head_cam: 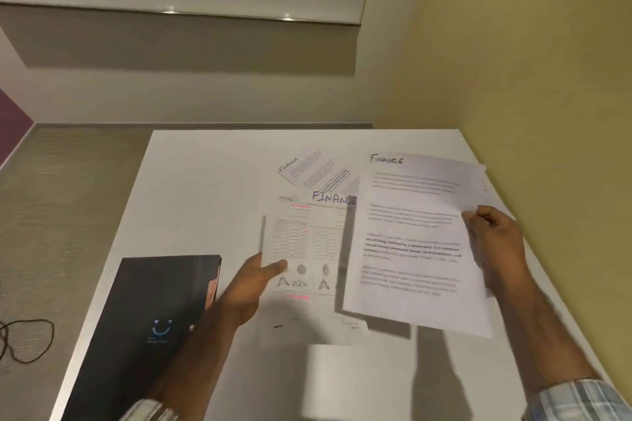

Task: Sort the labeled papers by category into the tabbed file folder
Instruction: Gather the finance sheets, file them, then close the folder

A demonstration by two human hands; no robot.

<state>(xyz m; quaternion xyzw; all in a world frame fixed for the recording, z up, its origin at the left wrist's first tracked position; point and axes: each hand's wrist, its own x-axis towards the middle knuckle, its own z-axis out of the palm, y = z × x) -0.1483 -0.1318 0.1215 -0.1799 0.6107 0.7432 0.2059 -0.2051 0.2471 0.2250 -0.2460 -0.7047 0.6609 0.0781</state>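
Finance sheets in hand; black tabbed file folder [147, 311] lies closed, left on the white table [205, 181].
Your right hand [496, 243] pinches the lifted white typed sheet [410, 249]; your left hand [249, 285] pinches the white printed form [307, 243]. Square both before opening the folder.

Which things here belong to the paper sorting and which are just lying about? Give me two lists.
Job: typed Finance sheet, held by the right hand; Finance form, pinched by the left hand; tilted Finance sheet; black tabbed folder.
Lying about: dark cable on the floor.
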